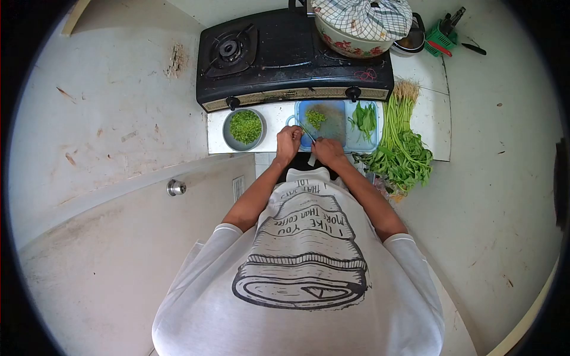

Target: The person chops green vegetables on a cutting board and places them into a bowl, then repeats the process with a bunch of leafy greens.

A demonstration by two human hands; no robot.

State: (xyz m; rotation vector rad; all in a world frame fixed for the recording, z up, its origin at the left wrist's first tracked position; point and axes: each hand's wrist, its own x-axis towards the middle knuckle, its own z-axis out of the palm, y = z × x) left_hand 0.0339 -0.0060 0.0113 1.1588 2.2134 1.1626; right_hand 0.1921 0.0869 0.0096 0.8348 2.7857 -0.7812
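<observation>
My right hand point(327, 151) is closed around a knife at the front edge of a blue cutting board point(333, 132). The knife's blade point(307, 133) slants up and left over the board. At the board's left edge, my left hand point(289, 141) has its fingers curled together beside the blade; whatever they pinch is too small to make out. A small heap of chopped greens point(316, 119) lies on the board beyond the blade. Leafy pieces point(363, 117) rest in the pale right-hand section. To the left stands a grey bowl point(226, 132) of finely chopped greens point(245, 126).
A black gas stove point(279, 50) stands behind the board, carrying a flowered pot point(350, 43) under a checked cloth point(368, 18). A large bunch of leafy stems point(399, 133) hangs over the counter's front at right. Behind it are a small pan point(412, 40) and a green basket point(439, 38) with utensils.
</observation>
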